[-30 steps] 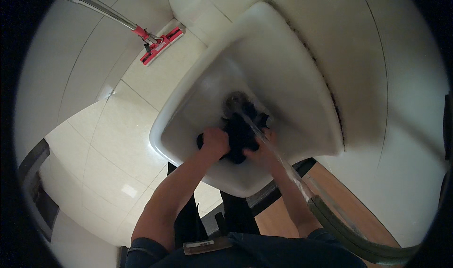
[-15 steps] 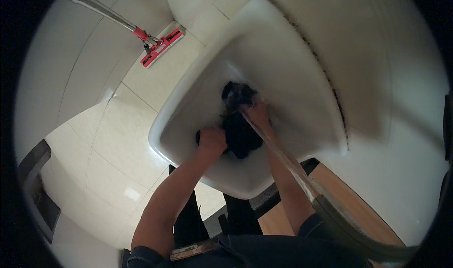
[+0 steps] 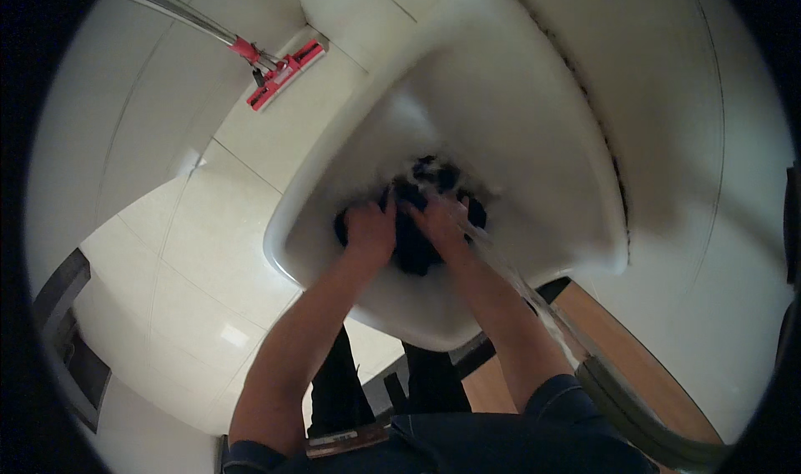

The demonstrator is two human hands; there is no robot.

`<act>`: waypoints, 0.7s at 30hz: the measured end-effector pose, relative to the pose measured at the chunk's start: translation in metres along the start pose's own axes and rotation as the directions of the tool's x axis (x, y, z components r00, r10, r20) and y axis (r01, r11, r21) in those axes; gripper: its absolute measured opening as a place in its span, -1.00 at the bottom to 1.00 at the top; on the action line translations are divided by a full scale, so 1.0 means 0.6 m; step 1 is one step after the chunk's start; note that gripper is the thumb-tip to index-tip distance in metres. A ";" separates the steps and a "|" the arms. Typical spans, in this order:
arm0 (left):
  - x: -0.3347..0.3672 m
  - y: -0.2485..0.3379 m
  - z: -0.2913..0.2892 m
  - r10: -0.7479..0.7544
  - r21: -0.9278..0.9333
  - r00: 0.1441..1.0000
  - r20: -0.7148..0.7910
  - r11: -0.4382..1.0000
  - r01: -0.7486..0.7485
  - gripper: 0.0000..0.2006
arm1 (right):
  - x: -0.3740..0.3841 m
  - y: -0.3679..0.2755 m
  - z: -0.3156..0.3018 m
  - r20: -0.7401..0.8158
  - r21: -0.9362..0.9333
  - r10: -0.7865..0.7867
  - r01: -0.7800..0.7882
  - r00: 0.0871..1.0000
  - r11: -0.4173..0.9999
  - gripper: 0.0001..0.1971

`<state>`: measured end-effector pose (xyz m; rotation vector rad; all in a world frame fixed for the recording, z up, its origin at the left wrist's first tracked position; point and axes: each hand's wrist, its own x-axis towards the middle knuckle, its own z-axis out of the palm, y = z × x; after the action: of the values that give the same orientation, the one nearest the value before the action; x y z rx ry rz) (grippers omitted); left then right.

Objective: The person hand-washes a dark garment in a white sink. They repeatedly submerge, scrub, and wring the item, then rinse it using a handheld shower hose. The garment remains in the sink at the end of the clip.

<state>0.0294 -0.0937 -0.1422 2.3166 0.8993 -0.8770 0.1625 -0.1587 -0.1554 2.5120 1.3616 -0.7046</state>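
Head view, looking straight down: both bare hands pressing into a dark, wet bundle of cloth [image 3: 417, 240] lying at the bottom of a white ceramic washbasin [image 3: 517, 107]. Left hand [image 3: 370, 230] curling its fingers over the left part of the dark cloth, gripping it against the basin floor. Right hand [image 3: 438, 224] clutching the middle of the same bundle, fingers bent down into the folds, just beside the left hand and nearly touching it. Thin stream of water [image 3: 509, 269] running across the right forearm and landing on the cloth, with pale foam or splash showing around the upper edge of the bundle. Forearms entering from the lower edge, rolled dark blue sleeves [image 3: 551, 395] showing at the elbows. Lying well apart, on the pale tiled floor [image 3: 167, 249] to the upper left: a red flat mop head [image 3: 284, 75] on a metal pole. Showing under the basin at the lower right: a strip of brown wood-toned surface [image 3: 634, 365] and a grey-green hose [image 3: 634, 416].
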 end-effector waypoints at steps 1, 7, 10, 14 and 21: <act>0.001 0.000 -0.007 -0.021 -0.003 1.000 0.008 1.000 0.021 -0.26 | 0.014 0.004 0.006 -0.040 0.017 -0.047 0.047 0.998 0.999 -0.49; -0.005 -0.029 -0.012 0.041 0.055 0.997 -0.070 0.998 -0.037 -0.53 | 0.062 0.035 -0.032 0.278 0.386 0.208 -0.308 0.938 0.870 -0.38; -0.007 -0.048 -0.043 0.024 0.060 0.999 0.044 0.998 -0.026 -0.62 | 0.036 0.140 0.014 0.178 0.798 0.517 -0.431 0.837 0.422 -0.30; -0.021 -0.091 -0.113 0.024 0.112 0.999 0.042 0.993 -0.028 -0.69 | -0.107 0.141 -0.092 0.096 0.956 0.508 -0.221 0.856 0.191 -0.29; -0.098 0.068 -0.114 -0.179 -0.930 0.982 -0.065 0.369 0.006 -0.52 | -0.277 0.117 -0.200 0.447 0.844 0.329 -0.270 0.832 -0.462 -0.46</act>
<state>0.0510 -0.1002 -0.0458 1.2949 1.1853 -0.0657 0.1816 -0.2734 0.0274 3.4920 -1.0470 -2.3884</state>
